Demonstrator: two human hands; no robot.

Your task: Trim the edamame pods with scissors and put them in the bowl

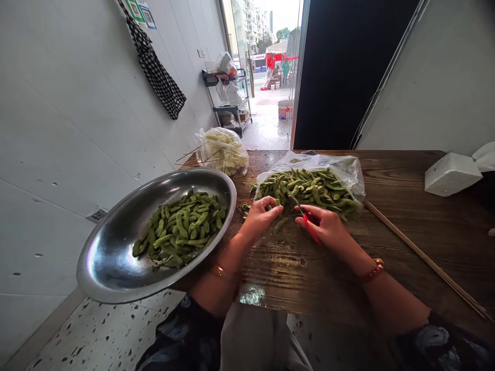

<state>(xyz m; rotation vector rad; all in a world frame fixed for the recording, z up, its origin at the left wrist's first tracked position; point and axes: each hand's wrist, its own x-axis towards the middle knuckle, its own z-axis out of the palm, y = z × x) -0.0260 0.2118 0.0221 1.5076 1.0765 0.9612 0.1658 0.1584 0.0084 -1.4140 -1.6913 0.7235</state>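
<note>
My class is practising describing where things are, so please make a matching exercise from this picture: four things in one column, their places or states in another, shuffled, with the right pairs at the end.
Things
1. Scissors
2. Metal basin
3. Thin sticks
4. Checked cloth

Places or states
A. Hanging against the pale wall
B. Held in the person's right hand
C. Containing a heap of green pods
D. Lying on the brown table, to the right of the hands

Right pairs: 1-B, 2-C, 3-D, 4-A
</note>
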